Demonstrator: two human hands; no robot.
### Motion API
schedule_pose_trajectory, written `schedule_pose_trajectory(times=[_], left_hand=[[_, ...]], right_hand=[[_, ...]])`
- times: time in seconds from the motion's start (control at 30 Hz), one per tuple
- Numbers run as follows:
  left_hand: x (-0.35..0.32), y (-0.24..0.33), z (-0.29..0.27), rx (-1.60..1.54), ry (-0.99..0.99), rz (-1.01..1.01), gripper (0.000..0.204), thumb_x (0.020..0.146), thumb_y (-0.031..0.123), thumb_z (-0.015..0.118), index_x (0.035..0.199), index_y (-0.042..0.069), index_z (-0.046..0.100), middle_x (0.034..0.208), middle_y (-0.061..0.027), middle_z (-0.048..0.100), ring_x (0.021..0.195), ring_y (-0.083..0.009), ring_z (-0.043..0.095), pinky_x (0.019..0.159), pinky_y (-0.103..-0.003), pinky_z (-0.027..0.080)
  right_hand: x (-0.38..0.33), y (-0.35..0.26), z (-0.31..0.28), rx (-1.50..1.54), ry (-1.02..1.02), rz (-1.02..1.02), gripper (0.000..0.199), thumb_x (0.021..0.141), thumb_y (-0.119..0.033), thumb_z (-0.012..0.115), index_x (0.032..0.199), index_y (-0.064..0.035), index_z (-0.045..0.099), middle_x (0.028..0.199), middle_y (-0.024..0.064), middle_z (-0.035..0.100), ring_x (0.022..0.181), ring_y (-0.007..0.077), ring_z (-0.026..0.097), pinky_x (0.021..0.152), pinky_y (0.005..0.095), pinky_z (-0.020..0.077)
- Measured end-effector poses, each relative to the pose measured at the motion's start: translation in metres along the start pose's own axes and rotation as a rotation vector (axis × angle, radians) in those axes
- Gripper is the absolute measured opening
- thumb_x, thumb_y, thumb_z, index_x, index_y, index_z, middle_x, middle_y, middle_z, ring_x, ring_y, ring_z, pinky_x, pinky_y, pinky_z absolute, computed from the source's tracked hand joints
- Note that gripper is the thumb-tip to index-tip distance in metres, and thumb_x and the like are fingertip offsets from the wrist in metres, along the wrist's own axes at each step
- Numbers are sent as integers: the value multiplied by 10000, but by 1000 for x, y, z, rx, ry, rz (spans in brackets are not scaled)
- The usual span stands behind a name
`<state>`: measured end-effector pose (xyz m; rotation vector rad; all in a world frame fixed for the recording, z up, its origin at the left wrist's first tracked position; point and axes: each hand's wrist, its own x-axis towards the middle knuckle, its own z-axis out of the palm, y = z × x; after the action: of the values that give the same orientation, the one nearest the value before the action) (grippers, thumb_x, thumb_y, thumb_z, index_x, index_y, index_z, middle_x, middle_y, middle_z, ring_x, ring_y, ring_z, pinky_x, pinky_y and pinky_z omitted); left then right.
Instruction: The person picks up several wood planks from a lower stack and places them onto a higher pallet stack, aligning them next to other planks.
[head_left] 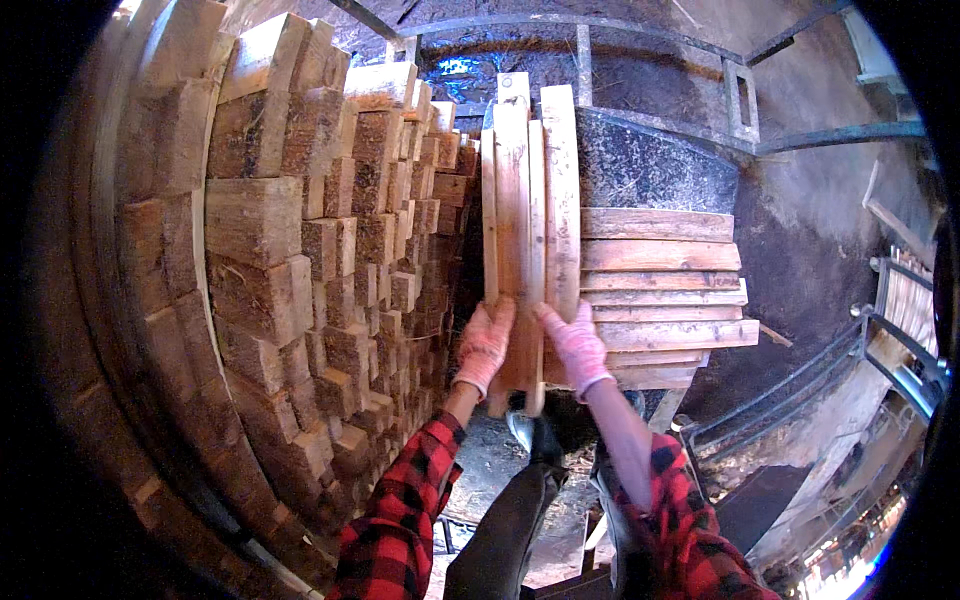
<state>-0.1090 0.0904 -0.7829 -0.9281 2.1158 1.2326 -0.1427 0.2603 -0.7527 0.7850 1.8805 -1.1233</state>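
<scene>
Several narrow wooden boards (513,210) stand side by side before me, their long sides running away from me. My left hand (487,346), in a pinkish-white glove, is closed around their near part from the left. On the right side, my gloved right hand (575,348) grips the same group, thumb on top and the other fingers largely hidden. To the right of these, more boards (660,257) lie crosswise in a row on a dark, scuffed metal surface (650,165); some of their left ends are covered by the group in my hands.
A tall stack of cut timber (260,215) fills the left side, its uneven ends facing me. Behind the metal surface runs a metal frame (585,65). At the right stand bent metal rails (790,390) and a rack with more wood (905,300). My legs are just below the boards.
</scene>
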Motion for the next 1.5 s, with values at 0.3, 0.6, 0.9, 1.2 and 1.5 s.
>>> schedule_pose_trajectory(times=[0.3,0.6,0.9,1.2,1.5], left_hand=[[-6,10,22,-464,-350,-1,658,943,491,671,1380,7,585,1395,-156,609,1319,-282,545,1147,-384,374],[-181,40,-34,-457,-657,6,675,952,588,548,1242,-4,690,1310,-142,671,1267,-258,594,1129,-380,405],[-371,250,-111,-527,-658,-688,615,907,495,690,1334,56,631,1236,-101,698,1136,-210,654,1036,-376,496],[-230,162,-11,-673,-706,-614,510,835,369,757,1196,20,667,1054,-107,727,933,-228,696,904,-392,555],[-350,239,-76,-474,-321,75,548,810,190,771,1274,-30,582,1096,-125,705,985,-234,679,926,-365,529]], right_hand=[[30,27,-67,415,-371,-153,985,696,-384,931,1422,8,393,1271,142,638,1130,200,603,1001,338,484],[-172,27,-139,-134,-198,-205,1334,659,-402,910,1579,12,37,1386,289,550,1292,372,561,1095,391,443],[-364,-25,-232,182,-426,127,1329,698,-421,918,1560,94,47,1526,226,407,1402,293,427,1164,371,370],[-231,-19,-189,479,-353,142,685,733,-207,874,1272,34,526,1166,135,661,1080,260,638,963,377,505],[-366,-49,-234,418,-246,-391,1089,768,-527,846,1540,7,292,1411,158,549,1295,236,512,1118,382,413]])
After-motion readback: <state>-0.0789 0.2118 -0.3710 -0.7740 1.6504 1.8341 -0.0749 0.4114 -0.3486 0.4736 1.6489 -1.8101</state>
